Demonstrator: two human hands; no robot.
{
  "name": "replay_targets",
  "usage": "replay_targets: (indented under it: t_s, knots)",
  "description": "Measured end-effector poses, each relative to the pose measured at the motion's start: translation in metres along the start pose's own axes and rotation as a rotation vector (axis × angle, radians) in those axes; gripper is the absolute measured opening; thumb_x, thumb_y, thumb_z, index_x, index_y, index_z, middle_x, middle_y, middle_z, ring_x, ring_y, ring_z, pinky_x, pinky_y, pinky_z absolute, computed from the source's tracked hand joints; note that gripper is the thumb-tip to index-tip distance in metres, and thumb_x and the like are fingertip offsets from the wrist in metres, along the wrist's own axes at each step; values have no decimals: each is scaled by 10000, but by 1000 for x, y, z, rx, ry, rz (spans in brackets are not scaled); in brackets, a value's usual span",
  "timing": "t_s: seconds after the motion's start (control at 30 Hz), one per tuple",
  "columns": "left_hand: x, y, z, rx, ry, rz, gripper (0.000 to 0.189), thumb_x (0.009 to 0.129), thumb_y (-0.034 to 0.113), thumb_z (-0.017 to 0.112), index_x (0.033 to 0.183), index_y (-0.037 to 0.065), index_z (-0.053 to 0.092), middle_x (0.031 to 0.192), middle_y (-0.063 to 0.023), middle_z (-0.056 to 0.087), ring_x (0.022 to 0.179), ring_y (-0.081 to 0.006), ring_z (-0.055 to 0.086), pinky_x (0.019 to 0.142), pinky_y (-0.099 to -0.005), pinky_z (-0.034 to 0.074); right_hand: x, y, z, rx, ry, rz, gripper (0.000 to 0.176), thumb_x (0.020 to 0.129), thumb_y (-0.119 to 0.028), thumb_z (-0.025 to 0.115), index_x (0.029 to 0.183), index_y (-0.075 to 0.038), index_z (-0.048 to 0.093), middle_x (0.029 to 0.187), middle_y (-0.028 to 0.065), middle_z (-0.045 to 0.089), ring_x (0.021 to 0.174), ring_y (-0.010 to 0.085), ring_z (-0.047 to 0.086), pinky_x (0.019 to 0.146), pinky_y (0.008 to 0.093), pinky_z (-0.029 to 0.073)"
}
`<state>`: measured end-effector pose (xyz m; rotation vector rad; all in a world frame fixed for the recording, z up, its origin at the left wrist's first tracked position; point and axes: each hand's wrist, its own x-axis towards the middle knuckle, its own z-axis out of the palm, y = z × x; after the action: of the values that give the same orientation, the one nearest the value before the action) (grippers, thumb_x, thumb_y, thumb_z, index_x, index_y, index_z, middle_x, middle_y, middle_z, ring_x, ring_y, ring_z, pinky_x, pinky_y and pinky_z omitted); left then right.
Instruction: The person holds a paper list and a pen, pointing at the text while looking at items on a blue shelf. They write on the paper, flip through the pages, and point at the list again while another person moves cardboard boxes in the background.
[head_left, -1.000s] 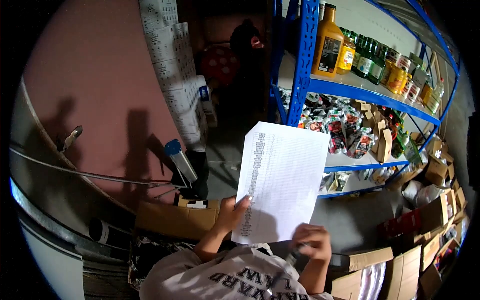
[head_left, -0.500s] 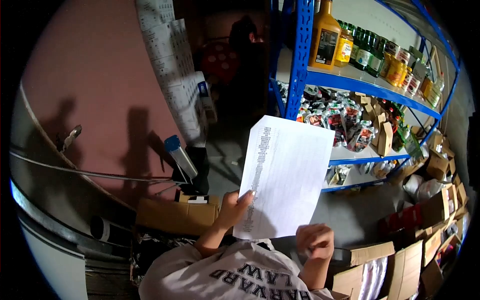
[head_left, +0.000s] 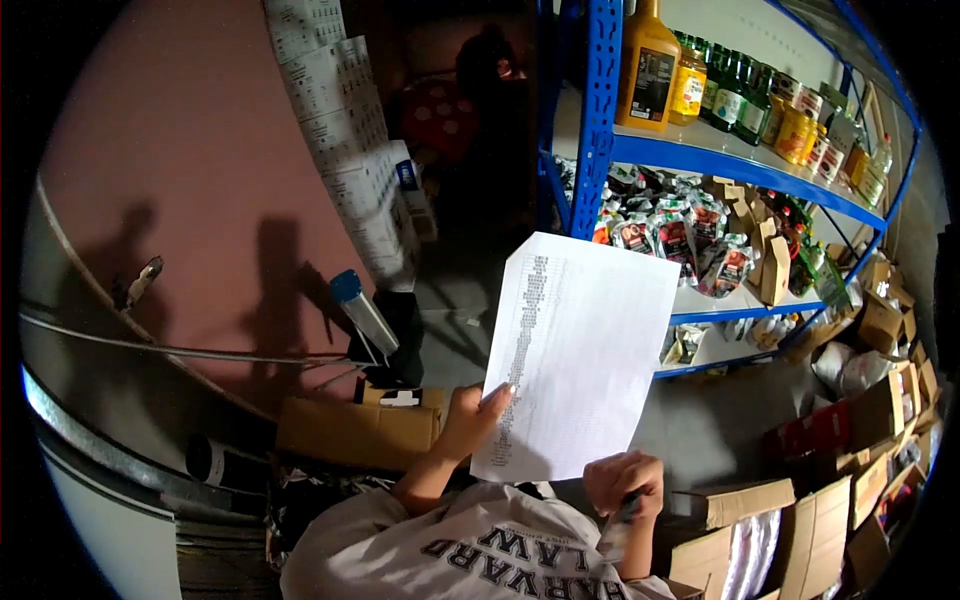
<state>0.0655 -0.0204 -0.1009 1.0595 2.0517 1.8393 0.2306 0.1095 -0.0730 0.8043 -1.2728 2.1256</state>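
Note:
A white printed sheet [head_left: 590,350] with a column of dark text along its left side is held up in front of my chest. My left hand [head_left: 474,420] grips its lower left edge, thumb on the printed face. Beside the sheet's lower right corner is my right hand [head_left: 624,484], fingers curled in, with a small dark object [head_left: 630,503] partly showing at it; what that object is cannot be made out.
Blue shelving [head_left: 750,165] at the right carries bottles, jars, cans and pouches. Open cardboard boxes [head_left: 815,540] stand at the lower right. Stacked white boxes [head_left: 345,130] line the pink wall, and a brown carton [head_left: 355,432] sits left of my arm.
The sheet and my left hand have shifted slightly to the right in view. My right hand has turned a little, and the dark object at it shows more clearly.

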Motion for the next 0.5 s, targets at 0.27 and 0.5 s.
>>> replay_targets:
  t_s: [0.27, 0.5]
  knots:
    - [2, -9, 0, -19, -27, -24, 357, 796, 255, 490, 563, -12, 450, 454, 15, 383, 442, -61, 352, 406, -236, 291, 1, 4, 0, 106, 146, -11, 325, 697, -202, 536, 502, 35, 430, 468, 121, 437, 410, 213, 379, 424, 307, 279]
    - [1, -3, 2, -30, 13, -85, 322, 792, 238, 493, 606, -26, 495, 487, 11, 424, 471, -53, 365, 423, -233, 309, -8, 8, -5, 73, 424, 57, 370, 747, -257, 524, 519, 25, 448, 512, 110, 453, 473, 206, 404, 430, 305, 281]
